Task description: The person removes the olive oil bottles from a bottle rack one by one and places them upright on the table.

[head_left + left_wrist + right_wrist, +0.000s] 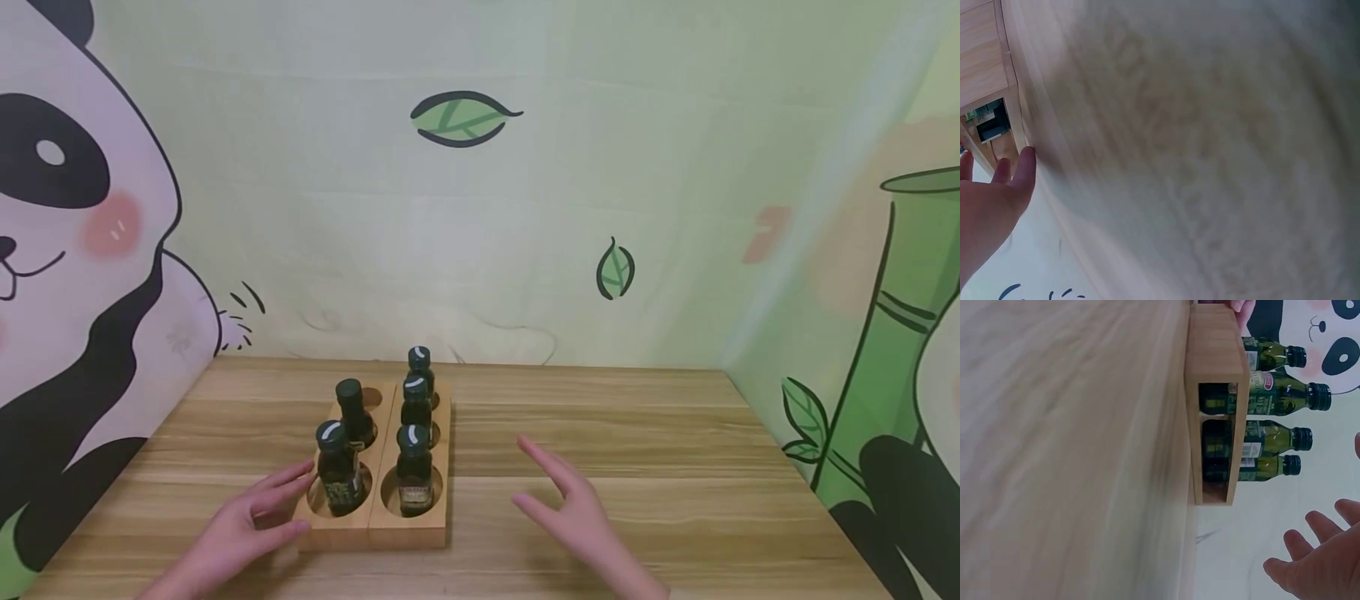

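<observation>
Two light wooden bottle racks (409, 537) stand side by side, joined lengthwise, with round holes in their tops. The left one holds two dark green glass bottles (342, 479), one behind the other, and its far hole has no bottle. Three similar bottles (415, 479) stand in a row in the right one, dark caps up. My left hand (251, 521) is at the left rack's outer side, fingertips and thumb right at the wood, fingers extended. Off to the right of the racks, my right hand (577, 508) hovers with fingers spread, holding nothing. Open rack sides show the bottle bottoms (1216, 437).
A wood-grain table (660, 433) carries the racks left of its middle. Behind it hangs a pale green backdrop (337, 208) printed with leaves, a panda (112, 275) at left and bamboo (892, 350) at right.
</observation>
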{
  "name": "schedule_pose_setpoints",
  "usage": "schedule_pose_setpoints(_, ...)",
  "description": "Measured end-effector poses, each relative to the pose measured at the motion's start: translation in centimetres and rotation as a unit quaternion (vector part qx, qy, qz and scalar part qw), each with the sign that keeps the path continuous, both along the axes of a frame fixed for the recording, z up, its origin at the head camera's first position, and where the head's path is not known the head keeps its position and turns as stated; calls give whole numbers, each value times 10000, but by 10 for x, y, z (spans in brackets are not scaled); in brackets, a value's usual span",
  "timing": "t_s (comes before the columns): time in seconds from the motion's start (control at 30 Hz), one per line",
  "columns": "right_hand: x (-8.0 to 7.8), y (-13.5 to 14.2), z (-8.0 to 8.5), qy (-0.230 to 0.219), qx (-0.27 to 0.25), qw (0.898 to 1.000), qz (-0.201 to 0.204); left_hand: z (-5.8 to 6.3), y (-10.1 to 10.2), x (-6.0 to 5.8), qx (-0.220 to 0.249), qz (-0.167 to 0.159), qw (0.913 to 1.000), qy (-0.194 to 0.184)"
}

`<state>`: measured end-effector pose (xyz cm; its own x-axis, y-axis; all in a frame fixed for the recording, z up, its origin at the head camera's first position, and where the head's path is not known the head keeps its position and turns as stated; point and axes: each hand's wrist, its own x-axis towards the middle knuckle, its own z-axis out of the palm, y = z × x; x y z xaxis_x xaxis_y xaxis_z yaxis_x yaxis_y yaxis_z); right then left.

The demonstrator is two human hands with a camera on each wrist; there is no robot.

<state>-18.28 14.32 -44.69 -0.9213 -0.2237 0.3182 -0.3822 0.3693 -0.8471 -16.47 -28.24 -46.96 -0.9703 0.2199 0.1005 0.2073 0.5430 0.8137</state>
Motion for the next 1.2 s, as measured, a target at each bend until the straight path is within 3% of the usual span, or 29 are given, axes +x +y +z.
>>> schedule_pose_setpoints(0.17, -4, -13, 4, -89, -289, 9995, 100, -1, 0, 0, 339, 130, 9985, -414)
schedule_pose_setpoints(0.43, -11, -35, 5, -256, -662, 9972, 217, -3, 2, 1, 610, 298, 9965, -485)
schedule_pose_setpoints(0.77, -14, -58, 4, -318, -835, 9951, 418, -1, 1, -1, 665, 227, 9956, -622)
schedule_pose_setpoints(0.93, -14, -67, 2, -280, -1019, 9930, 522, -1, 1, -3, 457, 189, 9969, -611)
schedule_pose_setpoints(1.2, -15, -82, 3, -427, -1077, 9915, 590, -1, 3, -2, 402, 287, 9966, -667)
